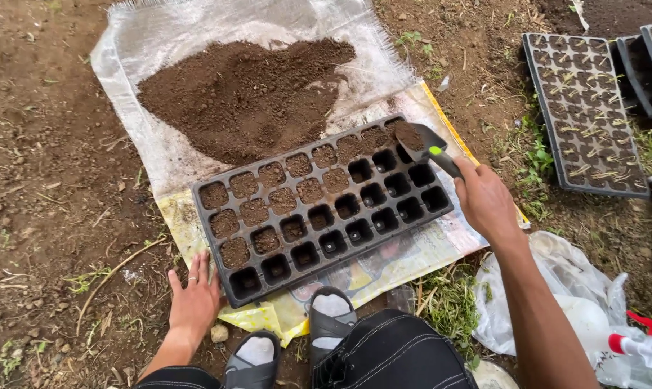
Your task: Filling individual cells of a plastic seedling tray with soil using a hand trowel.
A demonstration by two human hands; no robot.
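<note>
A black plastic seedling tray point(319, 241) lies on a spread-out woven sack point(167, 155). Its far and left cells hold brown soil; the near and right cells are hollow. My right hand point(484, 202) grips a small dark trowel point(421, 142) with a green spot on its handle. The blade carries soil over the tray's far right corner. My left hand point(194, 297) rests flat on the ground by the tray's near left corner, fingers spread, a ring on one finger. A heap of brown soil point(243, 94) sits on the sack beyond the tray.
More black cell trays point(582, 108) lie on the dirt at the upper right. A clear plastic bag point(578, 310) and a white spray bottle with a red trigger point(646, 340) sit at the lower right. My feet in sandals point(326, 317) are below the tray.
</note>
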